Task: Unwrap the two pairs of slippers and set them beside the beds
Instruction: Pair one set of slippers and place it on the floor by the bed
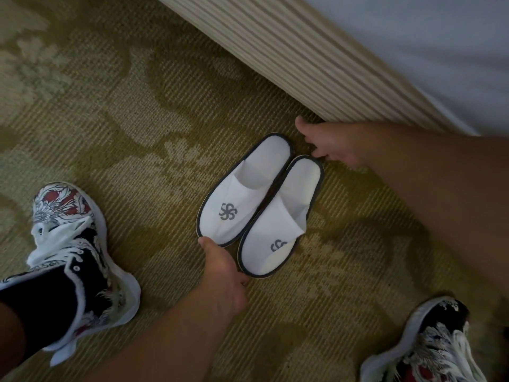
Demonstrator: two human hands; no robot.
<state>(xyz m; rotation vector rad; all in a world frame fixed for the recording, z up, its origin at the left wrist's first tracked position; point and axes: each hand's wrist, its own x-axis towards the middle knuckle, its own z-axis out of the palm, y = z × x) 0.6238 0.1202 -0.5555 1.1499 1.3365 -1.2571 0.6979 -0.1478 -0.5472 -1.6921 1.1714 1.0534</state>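
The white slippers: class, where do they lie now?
Head view, centre: the slippers sit side by side on the carpet beside the striped bed skirt, left hand at toes, right hand at heels.

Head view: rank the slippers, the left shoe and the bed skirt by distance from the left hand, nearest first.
1. Slippers, touching the left hand.
2. Left shoe, on its left.
3. Bed skirt, beyond the slippers.
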